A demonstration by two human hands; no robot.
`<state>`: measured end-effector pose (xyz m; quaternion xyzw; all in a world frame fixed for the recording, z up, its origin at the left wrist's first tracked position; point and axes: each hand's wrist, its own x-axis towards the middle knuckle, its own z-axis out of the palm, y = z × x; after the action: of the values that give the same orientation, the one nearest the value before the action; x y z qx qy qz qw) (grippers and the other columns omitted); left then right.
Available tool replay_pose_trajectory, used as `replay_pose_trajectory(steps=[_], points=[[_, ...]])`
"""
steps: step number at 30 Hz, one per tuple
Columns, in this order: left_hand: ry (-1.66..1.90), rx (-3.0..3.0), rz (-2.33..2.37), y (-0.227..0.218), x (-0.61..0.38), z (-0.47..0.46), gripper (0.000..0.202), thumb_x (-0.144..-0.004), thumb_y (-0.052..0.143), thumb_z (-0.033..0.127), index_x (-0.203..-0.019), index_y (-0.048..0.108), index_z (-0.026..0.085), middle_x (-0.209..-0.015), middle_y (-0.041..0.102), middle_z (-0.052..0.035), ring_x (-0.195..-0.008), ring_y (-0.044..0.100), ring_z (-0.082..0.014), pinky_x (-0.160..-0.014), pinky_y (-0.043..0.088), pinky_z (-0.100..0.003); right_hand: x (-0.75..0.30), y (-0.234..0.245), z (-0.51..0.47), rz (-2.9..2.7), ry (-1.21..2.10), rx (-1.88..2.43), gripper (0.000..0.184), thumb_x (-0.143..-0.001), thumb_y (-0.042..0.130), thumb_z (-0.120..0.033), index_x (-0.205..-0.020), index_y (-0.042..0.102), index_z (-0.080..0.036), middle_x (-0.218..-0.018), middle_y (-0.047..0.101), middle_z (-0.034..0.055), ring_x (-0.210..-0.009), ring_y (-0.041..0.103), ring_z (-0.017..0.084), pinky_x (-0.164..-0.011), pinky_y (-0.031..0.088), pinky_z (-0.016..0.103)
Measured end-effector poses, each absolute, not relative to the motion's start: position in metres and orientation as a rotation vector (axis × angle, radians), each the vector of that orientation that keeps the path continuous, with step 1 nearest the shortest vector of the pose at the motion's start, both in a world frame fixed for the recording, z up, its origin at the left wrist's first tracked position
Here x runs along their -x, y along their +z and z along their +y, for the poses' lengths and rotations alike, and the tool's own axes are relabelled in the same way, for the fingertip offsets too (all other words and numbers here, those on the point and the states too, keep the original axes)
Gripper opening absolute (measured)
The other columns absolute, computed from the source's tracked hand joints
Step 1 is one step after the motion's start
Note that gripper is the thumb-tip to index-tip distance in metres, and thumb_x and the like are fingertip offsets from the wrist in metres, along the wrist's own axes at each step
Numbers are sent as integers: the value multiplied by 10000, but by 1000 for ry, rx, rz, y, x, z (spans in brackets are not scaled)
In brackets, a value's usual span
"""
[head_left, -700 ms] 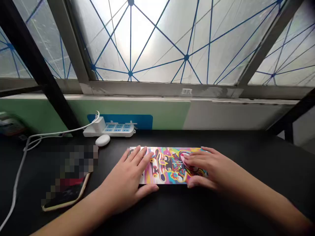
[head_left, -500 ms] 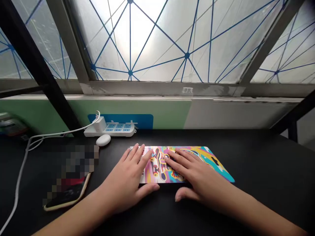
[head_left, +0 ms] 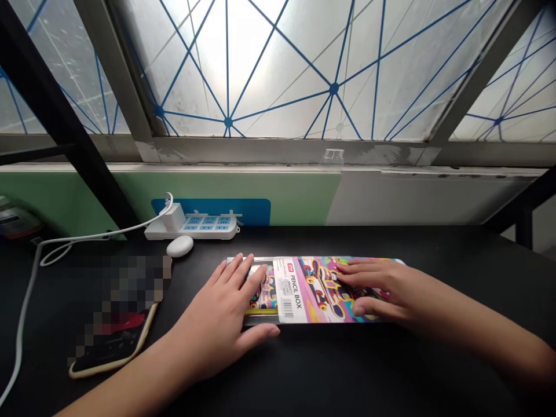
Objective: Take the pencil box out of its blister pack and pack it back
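Observation:
A printed card sleeve (head_left: pixel 321 292) marked "PENCIL BOX" lies on the black table, bright with pink, yellow and skateboard pictures. From its left end sticks out part of a pencil box (head_left: pixel 266 296) with a similar colourful picture. My left hand (head_left: pixel 223 313) is spread over the left end of the box, its thumb out along the near edge. On the right part of the sleeve my right hand (head_left: pixel 386 286) rests with its fingers stretched out flat, covering some of the print. The sleeve hides the rest of the box.
To the left lies a phone (head_left: pixel 117 341) in a pale case, partly blurred out. Behind it are a small white rounded case (head_left: pixel 179 247) and a white power strip (head_left: pixel 204 227) with a plugged-in cable (head_left: pixel 99 236). A window (head_left: pixel 278 69) rises behind the table.
My right hand has moved to the right and the sleeve has slid with it, uncovering the left part of the pencil box. My left hand has stayed at the left end.

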<state>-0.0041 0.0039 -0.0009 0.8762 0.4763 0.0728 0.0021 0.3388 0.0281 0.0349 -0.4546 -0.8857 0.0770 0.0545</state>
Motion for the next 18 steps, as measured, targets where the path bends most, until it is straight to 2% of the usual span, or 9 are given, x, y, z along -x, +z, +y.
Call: replay_pose_trajectory(steps=[3,6,8,10,14,18], points=[[194,-2774,1481,-2,7,6,818,-903,361,765,-1523,376,231,-1613,276,-145,-1487,210,-377,-1177,262,-568,-316,26,23,-2675,128,1333,679,-865,565,-682,-1412,558,-280,-1482,523,102,-1330,501,378,-1069,449,550],[188,-2790,1481,-2,10,8,836,-902,351,773,-1534,356,226,-1618,258,-149,-1488,206,-375,-1176,264,-567,-290,15,16,-2739,131,1278,864,-825,567,-735,-1524,382,-262,-1591,335,133,-1438,319,418,-1110,364,620],[191,-2789,1494,-1,11,9,846,-900,350,776,-1535,357,217,-1616,257,-157,-1486,212,-378,-1171,272,-571,-282,11,14,-2765,168,1291,883,-829,553,-740,-1547,320,-281,-1613,274,123,-1463,244,426,-1122,317,653],[191,-2781,1500,0,12,9,846,-897,354,779,-1525,378,213,-1612,265,-162,-1481,224,-385,-1163,283,-579,-286,12,15,-2780,216,1323,847,-845,538,-734,-1551,284,-341,-1622,255,79,-1468,234,415,-1128,300,662],[188,-2754,1517,3,11,7,829,-886,365,788,-1493,436,227,-1600,301,-149,-1474,238,-397,-1158,289,-592,-314,21,21,-2797,272,1419,770,-851,548,-719,-1523,288,-448,-1618,268,6,-1454,286,400,-1122,315,658],[134,-2719,1532,7,12,5,830,-890,341,791,-1499,426,234,-1609,274,-146,-1479,202,-404,-1154,293,-596,-339,29,26,-2767,291,1505,742,-811,608,-712,-1471,430,-424,-1585,361,15,-1412,378,399,-1116,366,609]])
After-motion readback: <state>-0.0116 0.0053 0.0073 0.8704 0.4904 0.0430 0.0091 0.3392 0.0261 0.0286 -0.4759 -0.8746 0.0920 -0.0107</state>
